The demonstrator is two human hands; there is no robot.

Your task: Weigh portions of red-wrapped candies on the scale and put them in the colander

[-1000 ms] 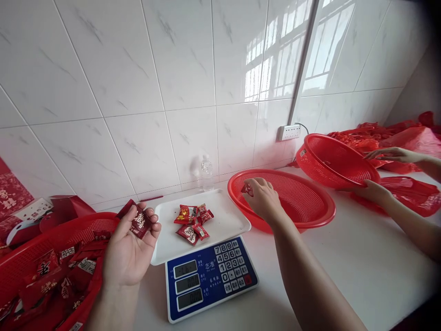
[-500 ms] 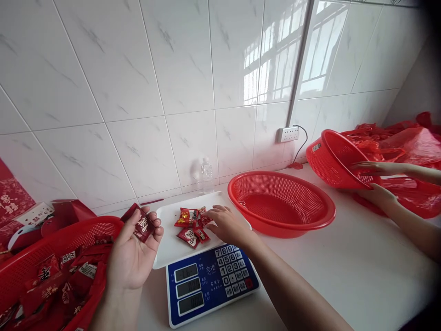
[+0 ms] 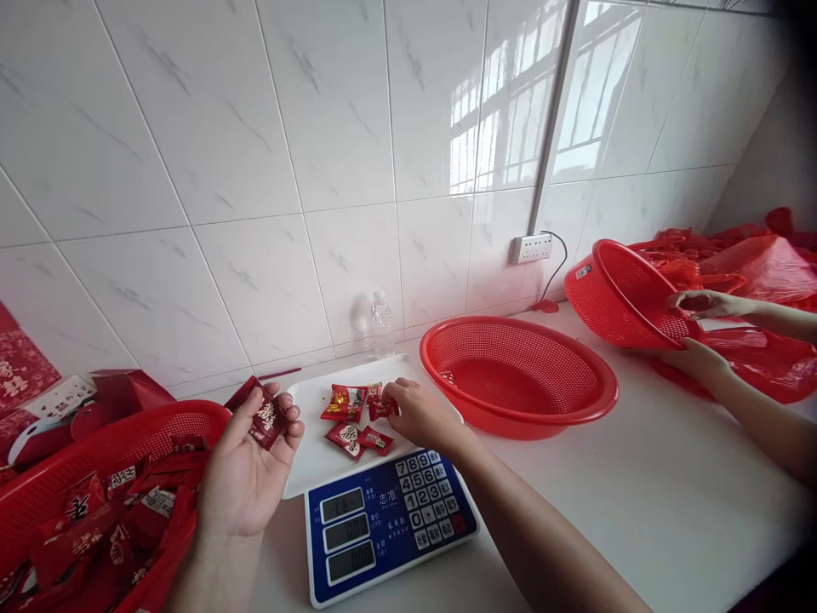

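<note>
Your left hand [image 3: 246, 464], palm up, curls its fingers round a glossy maroon packet [image 3: 265, 419]; your right hand [image 3: 418, 413], palm down over the smooth white tray [image 3: 312, 464], pinches a small red packet [image 3: 381, 409] among other crinkly packets [image 3: 345, 437], a rounded perforated basket [image 3: 504, 426] just beside

The packets [image 3: 345, 402] look shiny, the tray [image 3: 307, 464] smooth plastic, the wall tiles [image 3: 345, 111] glossy.

clear bottle [image 3: 381, 325] by the shiny tiled wall [image 3: 345, 128], both past the left grip [image 3: 252, 455], white plug strip [image 3: 532, 248] with a dark wire [image 3: 564, 247], well right of that grip, red bags [image 3: 766, 260] piled farther right, red box [image 3: 135, 385] left of the grip
</note>
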